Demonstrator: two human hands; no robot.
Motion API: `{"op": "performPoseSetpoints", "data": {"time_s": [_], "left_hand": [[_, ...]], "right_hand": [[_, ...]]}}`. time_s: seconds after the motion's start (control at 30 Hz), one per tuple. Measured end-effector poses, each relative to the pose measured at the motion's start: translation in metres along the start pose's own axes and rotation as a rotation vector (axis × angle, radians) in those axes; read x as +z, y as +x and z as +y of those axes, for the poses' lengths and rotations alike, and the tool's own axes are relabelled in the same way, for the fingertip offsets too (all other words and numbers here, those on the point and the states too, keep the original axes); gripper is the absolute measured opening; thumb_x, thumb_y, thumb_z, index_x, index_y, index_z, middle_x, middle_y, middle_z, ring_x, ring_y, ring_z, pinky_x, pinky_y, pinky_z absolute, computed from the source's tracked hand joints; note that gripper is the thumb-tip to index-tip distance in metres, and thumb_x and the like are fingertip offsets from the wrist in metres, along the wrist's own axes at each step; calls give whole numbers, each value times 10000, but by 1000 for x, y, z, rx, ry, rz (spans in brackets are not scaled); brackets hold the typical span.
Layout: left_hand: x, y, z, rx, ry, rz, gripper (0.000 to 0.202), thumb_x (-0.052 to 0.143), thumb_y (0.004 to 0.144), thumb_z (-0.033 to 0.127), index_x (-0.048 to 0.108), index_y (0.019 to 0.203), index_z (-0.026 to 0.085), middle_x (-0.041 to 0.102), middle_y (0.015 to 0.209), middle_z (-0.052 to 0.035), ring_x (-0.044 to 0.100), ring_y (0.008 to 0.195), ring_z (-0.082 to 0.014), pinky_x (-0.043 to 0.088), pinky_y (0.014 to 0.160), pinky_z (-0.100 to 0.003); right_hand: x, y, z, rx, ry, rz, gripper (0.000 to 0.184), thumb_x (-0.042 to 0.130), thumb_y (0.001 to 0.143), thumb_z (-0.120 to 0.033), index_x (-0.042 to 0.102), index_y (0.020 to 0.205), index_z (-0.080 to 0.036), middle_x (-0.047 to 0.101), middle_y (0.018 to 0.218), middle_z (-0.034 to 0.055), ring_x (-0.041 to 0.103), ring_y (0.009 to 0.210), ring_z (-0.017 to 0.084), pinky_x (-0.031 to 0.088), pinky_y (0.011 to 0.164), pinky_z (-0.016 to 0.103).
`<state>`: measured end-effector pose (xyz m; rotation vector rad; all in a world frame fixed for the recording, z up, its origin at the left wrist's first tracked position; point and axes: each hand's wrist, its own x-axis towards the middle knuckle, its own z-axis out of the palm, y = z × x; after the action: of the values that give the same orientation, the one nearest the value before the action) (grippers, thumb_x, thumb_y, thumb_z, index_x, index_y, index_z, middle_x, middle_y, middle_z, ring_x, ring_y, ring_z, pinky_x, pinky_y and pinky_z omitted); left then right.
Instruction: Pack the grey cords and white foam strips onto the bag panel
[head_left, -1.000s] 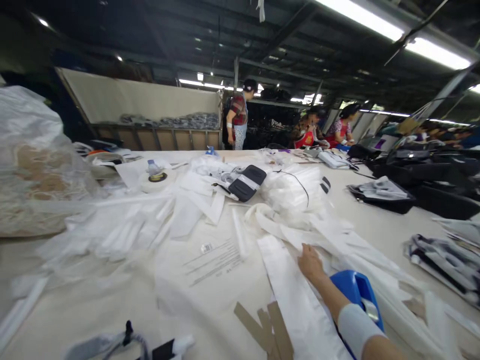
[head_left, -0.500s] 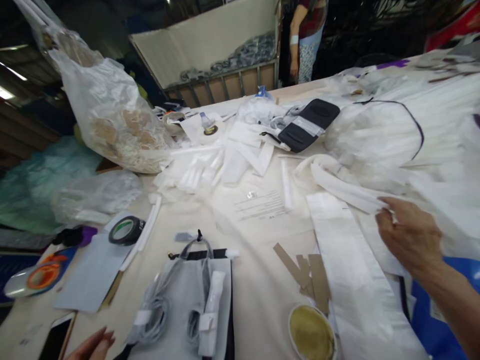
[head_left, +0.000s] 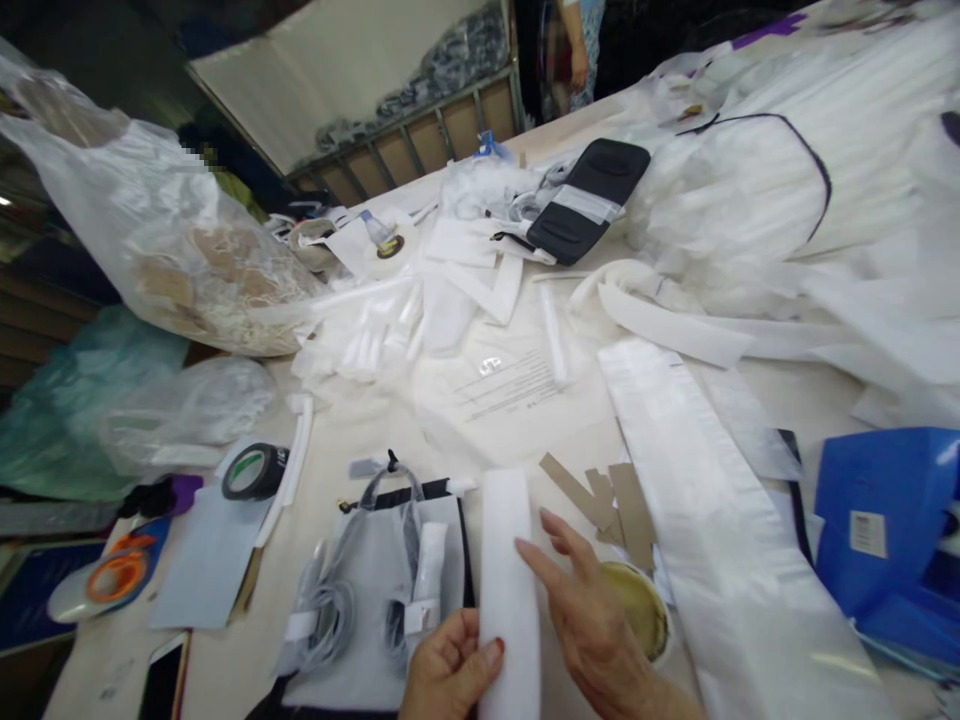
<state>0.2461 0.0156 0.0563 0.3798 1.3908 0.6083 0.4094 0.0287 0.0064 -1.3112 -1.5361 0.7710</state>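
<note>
A factory packing floor: a long bench (head_left: 480,440) strewn with white foam strips (head_left: 510,590), plastic bags (head_left: 150,250), tape rolls (head_left: 255,471) and bundled cables (head_left: 330,600).

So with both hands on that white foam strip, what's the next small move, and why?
Probably lay the foam strip down onto the grey pouch beside it. The left hand pinches the strip's lower end, thumb on top, and the right hand rests open against its right edge, so the strip is steadied but not yet set anywhere.

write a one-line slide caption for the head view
Left hand grips a white foam strip, right hand beside it, over a cluttered table.
</note>
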Motion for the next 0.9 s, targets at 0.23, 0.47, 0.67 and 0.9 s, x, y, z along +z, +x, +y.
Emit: {"op": "performPoseSetpoints", "data": {"time_s": [0.23,0.47,0.67,0.9], "left_hand": [[-22,16,2,231,696,-100,357,525,809,448,595,1004,158,679,921,-103,629,833,-234,501,772,-359],[-32,63,51,649,2106,-511,249,390,820,99,613,924,138,633,1019,-119,517,1067,-266,357,999,-478],[-30,83,54,647,2251,-667,108,541,748,177,610,665,179,637,782,-53,559,851,-234,238,1050,-511],[-18,66,74,679,2282,-729,59,538,718,184,588,691,165,598,773,-24,509,813,-179,240,1034,-423]], "right_hand": [[29,-32,-2,883,977,-113,527,605,758,-422,424,1184,-171,683,840,65,647,739,233,514,638,342],[42,-43,17,849,671,-38,414,551,727,-381,510,1081,-170,672,940,82,625,856,245,492,746,366],[54,-52,26,825,525,-7,292,531,741,-306,563,1002,-180,660,835,36,604,778,212,473,697,324],[58,-46,16,736,246,-55,176,466,763,-183,535,924,-172,627,797,58,593,742,217,474,693,354]]}}
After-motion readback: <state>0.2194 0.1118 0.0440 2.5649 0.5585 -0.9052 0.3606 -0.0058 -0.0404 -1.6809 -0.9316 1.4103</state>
